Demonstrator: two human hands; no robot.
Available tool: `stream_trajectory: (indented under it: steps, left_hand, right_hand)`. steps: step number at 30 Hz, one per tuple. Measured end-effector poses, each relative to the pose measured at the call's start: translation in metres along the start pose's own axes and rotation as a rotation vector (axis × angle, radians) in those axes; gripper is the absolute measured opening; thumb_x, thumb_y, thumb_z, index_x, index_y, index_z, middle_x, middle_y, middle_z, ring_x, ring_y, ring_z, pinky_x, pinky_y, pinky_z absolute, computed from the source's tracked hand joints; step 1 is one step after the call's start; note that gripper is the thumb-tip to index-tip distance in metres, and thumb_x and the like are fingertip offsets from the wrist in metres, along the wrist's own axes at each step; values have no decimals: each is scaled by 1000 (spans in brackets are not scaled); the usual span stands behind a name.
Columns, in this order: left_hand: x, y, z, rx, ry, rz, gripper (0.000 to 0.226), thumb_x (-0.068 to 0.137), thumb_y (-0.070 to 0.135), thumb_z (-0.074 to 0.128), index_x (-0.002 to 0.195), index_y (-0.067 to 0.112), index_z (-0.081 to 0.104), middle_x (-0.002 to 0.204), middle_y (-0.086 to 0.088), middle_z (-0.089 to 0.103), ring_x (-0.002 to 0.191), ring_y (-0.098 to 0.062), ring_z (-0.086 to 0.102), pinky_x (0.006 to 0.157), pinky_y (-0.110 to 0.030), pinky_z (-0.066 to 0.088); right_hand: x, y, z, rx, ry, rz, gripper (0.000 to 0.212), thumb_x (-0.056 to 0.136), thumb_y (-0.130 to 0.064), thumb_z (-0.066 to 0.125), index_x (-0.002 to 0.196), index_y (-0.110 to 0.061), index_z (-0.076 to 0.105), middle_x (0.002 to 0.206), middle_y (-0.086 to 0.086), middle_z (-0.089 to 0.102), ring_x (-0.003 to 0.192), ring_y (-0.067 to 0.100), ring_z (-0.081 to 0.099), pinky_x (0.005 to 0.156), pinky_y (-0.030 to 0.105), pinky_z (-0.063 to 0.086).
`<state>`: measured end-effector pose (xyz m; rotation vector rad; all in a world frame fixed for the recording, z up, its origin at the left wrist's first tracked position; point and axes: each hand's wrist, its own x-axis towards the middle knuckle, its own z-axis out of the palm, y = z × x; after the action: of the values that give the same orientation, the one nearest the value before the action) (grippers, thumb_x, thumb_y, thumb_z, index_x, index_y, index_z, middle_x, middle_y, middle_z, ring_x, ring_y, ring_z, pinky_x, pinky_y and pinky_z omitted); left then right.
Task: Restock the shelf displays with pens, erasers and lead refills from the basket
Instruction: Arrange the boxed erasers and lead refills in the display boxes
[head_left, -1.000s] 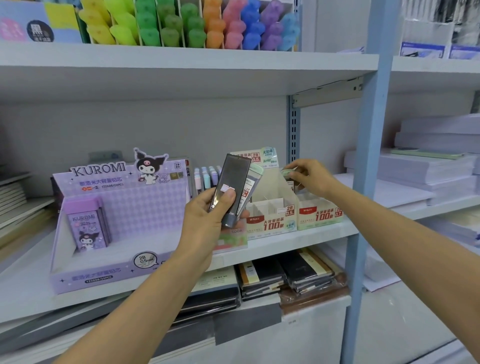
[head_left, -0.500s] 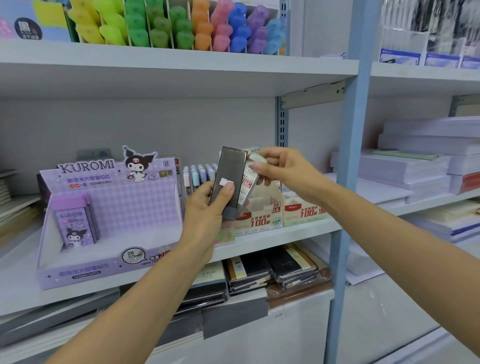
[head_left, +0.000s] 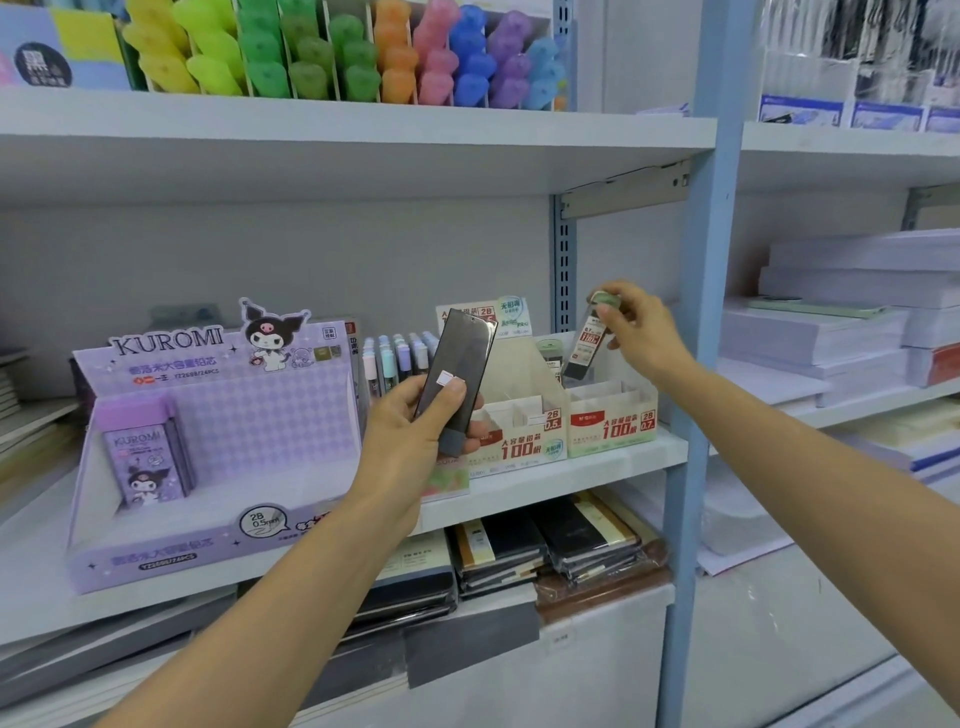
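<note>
My left hand (head_left: 415, 431) grips a dark flat lead refill case (head_left: 457, 374) upright in front of the middle shelf. My right hand (head_left: 644, 332) pinches the green-capped top of another lead refill case (head_left: 584, 345), which hangs above the beige 0.7 display box (head_left: 613, 423). Next to it on the left stands the beige 0.5 display box (head_left: 519, 436) with its dividers showing. The basket is out of view.
A purple Kuromi display box (head_left: 208, 441) holding one purple case stands at the left of the shelf (head_left: 597, 473). Pastel cases (head_left: 400, 358) stand behind my left hand. Coloured pens fill the upper shelf. A blue upright post (head_left: 696, 364) is right of the boxes, with paper stacks beyond.
My right hand took one refill case from the ones in my left hand and carried it right, over the 0.7 box. My left hand stayed in place.
</note>
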<state>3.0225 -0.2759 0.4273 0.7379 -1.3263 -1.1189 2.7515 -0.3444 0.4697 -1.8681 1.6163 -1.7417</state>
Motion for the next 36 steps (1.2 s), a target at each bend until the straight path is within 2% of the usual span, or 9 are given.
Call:
stream_trajectory:
  steps: [6, 10, 17, 22, 25, 29, 31, 33, 36]
  left_hand:
    - [-1, 2, -1, 4, -30, -11, 29, 93, 25, 60, 118, 11, 63, 89, -1, 76, 70, -14, 73, 59, -22, 58]
    - [-1, 1, -4, 6, -51, -11, 27, 93, 25, 60, 116, 12, 63, 85, 1, 76, 70, -13, 73, 59, -22, 57]
    - [-2, 2, -8, 12, -75, -13, 29, 92, 26, 61, 117, 12, 62, 85, -1, 76, 73, -15, 73, 62, -23, 58]
    - [-4, 4, -12, 21, -77, -12, 27, 93, 25, 61, 116, 13, 64, 89, -1, 76, 75, -16, 73, 64, -26, 60]
    - [-6, 5, -15, 1, -67, -19, 26, 91, 25, 63, 113, 13, 65, 93, -5, 76, 76, -18, 73, 64, -28, 60]
    - [-9, 7, -17, 12, -61, -20, 21, 89, 25, 66, 108, 15, 66, 92, -4, 76, 75, -18, 73, 59, -27, 59]
    - [-11, 9, -18, 20, -65, -24, 18, 89, 22, 66, 106, 16, 66, 90, -4, 76, 74, -18, 73, 60, -28, 59]
    - [-14, 12, -19, 29, -87, -25, 21, 88, 21, 68, 108, 13, 66, 89, -7, 76, 74, -20, 73, 62, -29, 60]
    - [-19, 20, -24, 8, -96, -18, 28, 86, 19, 71, 112, 12, 65, 89, -11, 76, 70, -21, 73, 60, -27, 58]
  right_hand:
    - [4, 2, 12, -59, -56, -26, 24, 102, -15, 45, 122, -13, 57, 103, 1, 58, 88, 15, 56, 80, 33, 54]
    - [10, 2, 9, -33, 14, -42, 24, 102, -15, 44, 122, -12, 57, 105, 0, 58, 92, 16, 56, 83, 33, 52]
    - [7, 13, 18, -121, -203, 20, 25, 103, -11, 40, 122, -14, 57, 111, 7, 61, 92, 18, 59, 71, 23, 50]
    - [4, 12, 19, -161, -186, 64, 21, 99, -7, 48, 120, -13, 51, 104, 15, 65, 80, 16, 62, 64, 20, 50]
    - [0, 4, 20, -221, -162, 101, 24, 98, -6, 50, 121, -9, 57, 119, 13, 63, 98, 17, 57, 77, 23, 49]
    - [-15, -33, 20, -109, 27, -73, 27, 99, -18, 51, 124, -15, 59, 122, 4, 62, 102, 12, 57, 87, 25, 46]
    - [-29, -61, 23, 137, -121, -119, 29, 98, -31, 53, 125, -22, 57, 121, 1, 63, 93, 11, 63, 80, 25, 53]
    - [-44, -85, 29, 346, -401, -135, 36, 94, -38, 57, 129, -29, 53, 124, -3, 61, 93, 13, 67, 75, 25, 56]
    - [-59, -104, 40, 395, -629, -207, 35, 90, -23, 64, 126, -23, 61, 124, -8, 62, 107, 10, 64, 76, 20, 53]
